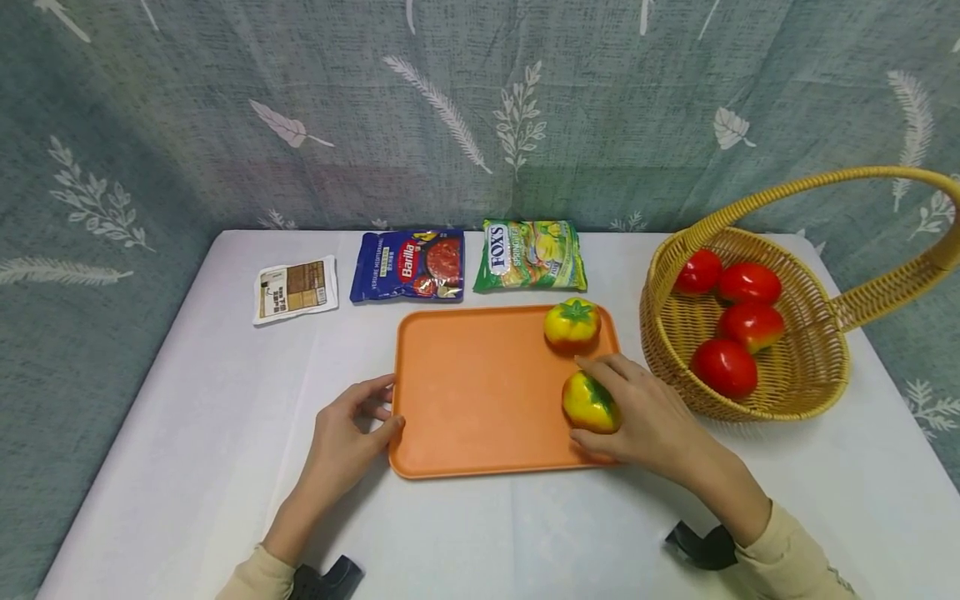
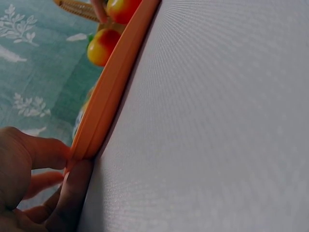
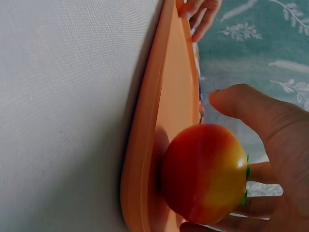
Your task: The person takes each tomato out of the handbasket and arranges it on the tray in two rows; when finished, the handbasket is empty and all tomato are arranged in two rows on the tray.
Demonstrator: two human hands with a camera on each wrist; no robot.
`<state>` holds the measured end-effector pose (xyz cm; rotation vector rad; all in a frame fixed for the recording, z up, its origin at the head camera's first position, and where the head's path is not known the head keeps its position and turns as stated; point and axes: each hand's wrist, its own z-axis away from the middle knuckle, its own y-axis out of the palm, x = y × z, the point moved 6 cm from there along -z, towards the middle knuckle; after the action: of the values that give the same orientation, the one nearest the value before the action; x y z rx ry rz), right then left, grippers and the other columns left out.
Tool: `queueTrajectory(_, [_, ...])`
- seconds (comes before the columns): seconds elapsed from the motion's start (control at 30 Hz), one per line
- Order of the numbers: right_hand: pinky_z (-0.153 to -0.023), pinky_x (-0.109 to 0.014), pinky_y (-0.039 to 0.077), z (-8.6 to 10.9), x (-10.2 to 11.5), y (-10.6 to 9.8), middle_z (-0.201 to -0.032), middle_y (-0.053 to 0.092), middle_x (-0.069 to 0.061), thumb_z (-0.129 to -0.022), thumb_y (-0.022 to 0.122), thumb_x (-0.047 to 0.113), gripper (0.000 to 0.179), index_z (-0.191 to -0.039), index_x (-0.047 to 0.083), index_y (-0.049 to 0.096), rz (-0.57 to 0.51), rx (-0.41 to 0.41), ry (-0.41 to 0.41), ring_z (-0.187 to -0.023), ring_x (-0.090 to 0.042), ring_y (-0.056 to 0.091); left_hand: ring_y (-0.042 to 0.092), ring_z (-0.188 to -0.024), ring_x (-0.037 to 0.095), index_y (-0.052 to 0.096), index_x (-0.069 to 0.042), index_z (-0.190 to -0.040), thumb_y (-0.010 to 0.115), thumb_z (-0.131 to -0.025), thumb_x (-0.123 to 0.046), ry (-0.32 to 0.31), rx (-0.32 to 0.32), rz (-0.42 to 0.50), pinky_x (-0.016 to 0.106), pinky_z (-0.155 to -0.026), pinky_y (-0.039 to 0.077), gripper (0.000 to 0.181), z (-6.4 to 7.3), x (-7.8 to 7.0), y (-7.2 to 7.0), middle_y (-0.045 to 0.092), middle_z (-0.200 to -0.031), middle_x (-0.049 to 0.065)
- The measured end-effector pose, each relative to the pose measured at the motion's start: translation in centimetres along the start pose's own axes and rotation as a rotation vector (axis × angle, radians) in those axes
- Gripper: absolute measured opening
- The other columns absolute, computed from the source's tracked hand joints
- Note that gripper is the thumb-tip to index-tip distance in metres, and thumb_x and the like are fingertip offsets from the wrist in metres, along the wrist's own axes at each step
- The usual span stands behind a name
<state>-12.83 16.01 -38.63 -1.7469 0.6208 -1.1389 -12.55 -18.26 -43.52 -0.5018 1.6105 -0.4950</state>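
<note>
An orange tray [image 1: 480,392] lies on the white table. My left hand [image 1: 348,437] pinches its left rim, the thumb on top and fingers at the outer edge, as the left wrist view also shows. At the tray's right end, my right hand [image 1: 648,417] is spread around a yellow-and-red persimmon [image 1: 588,402] with a green leafy top. In the right wrist view the thumb [image 3: 241,104] stands apart from this persimmon [image 3: 205,174], while the other fingers reach behind it, partly hidden. A second persimmon [image 1: 572,323] sits in the tray's far right corner.
To the right stands a wicker basket [image 1: 817,379] with a tall handle, holding several red fruits [image 1: 723,367]. Behind the tray lie a blue Barilla pouch [image 1: 408,265] and a green Fox's candy bag [image 1: 530,256]. A white-and-brown packet [image 1: 296,289] is farther left. Patterned cloth [image 1: 330,108] hangs behind.
</note>
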Motion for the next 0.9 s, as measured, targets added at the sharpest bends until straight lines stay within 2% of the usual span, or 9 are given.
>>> queueTrajectory(0.13, [-0.086,-0.050,0.052,0.2,-0.1,-0.2,-0.130,0.055,-0.010,-0.068,0.089,0.044,0.093,-0.144,0.008,0.050,-0.013,-0.015,0.002,-0.105,-0.026,0.058,0.064,-0.082,0.015,0.065,-0.006,-0.130,0.078,-0.078,0.003,-0.007,-0.001,-0.012,0.022,-0.074,0.042,0.055,0.0,0.0,-0.1,0.068,-0.104,0.005])
queueTrajectory(0.37, [-0.091,-0.055,0.049,0.5,-0.2,-0.8,-0.139,0.051,-0.015,-0.068,0.089,0.045,0.094,-0.145,0.007,0.050,-0.010,-0.045,-0.003,-0.116,-0.032,0.055,0.064,-0.082,0.015,0.065,-0.007,-0.130,0.078,-0.078,0.002,-0.018,0.005,-0.030,0.023,-0.075,0.043,0.055,0.0,0.0,0.0,0.068,-0.105,0.005])
queueTrajectory(0.53, [-0.093,-0.057,0.047,1.0,-0.3,-1.4,-0.141,0.050,-0.016,-0.069,0.089,0.044,0.092,-0.144,0.008,0.051,0.004,-0.065,-0.008,-0.121,-0.035,0.053,0.064,-0.082,0.015,0.065,-0.007,-0.130,0.079,-0.078,0.002,-0.015,0.003,-0.032,0.022,-0.074,0.042,0.054,-0.1,0.1,0.1,0.068,-0.105,0.005])
queueTrajectory(0.9, [-0.095,-0.053,0.047,2.0,-0.3,-2.5,-0.136,0.055,-0.014,-0.070,0.089,0.039,0.084,-0.138,0.003,0.055,0.046,-0.128,-0.055,-0.120,-0.033,0.055,0.064,-0.080,0.014,0.065,-0.007,-0.130,0.079,-0.077,0.002,-0.001,-0.010,-0.023,0.019,-0.072,0.042,0.055,-0.1,0.2,0.2,0.068,-0.105,0.004])
